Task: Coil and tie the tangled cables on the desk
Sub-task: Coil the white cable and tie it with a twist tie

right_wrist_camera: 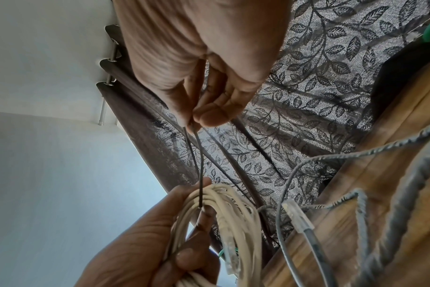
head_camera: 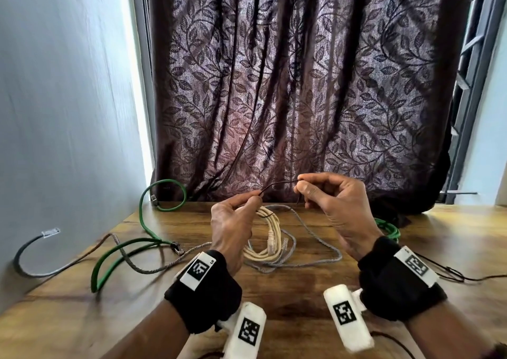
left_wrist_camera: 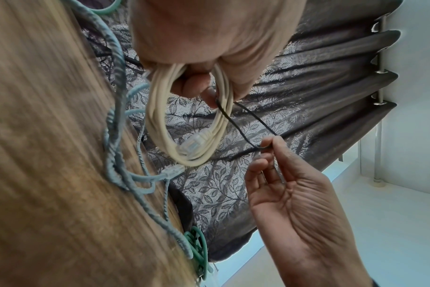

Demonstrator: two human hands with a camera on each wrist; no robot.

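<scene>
A coiled cream network cable (head_camera: 270, 238) (left_wrist_camera: 204, 134) (right_wrist_camera: 236, 223) hangs from my left hand (head_camera: 236, 221), whose fingers curl round the top of the coil above the desk. A thin black twist tie (head_camera: 279, 184) (left_wrist_camera: 248, 124) (right_wrist_camera: 197, 161) passes round the coil strands. My right hand (head_camera: 329, 202) pinches the tie's ends between thumb and forefinger, a little above and right of the coil. In the left wrist view the right hand (left_wrist_camera: 282, 174) holds the tie pulled away from the coil.
A grey braided cable (head_camera: 310, 238) lies loose under the coil on the wooden desk (head_camera: 288, 284). A green cable (head_camera: 142, 221) loops at the left, a dark grey cable (head_camera: 27, 260) beside it. Another green bundle (head_camera: 389, 228) sits at the right. A leaf-patterned curtain (head_camera: 288, 84) hangs behind.
</scene>
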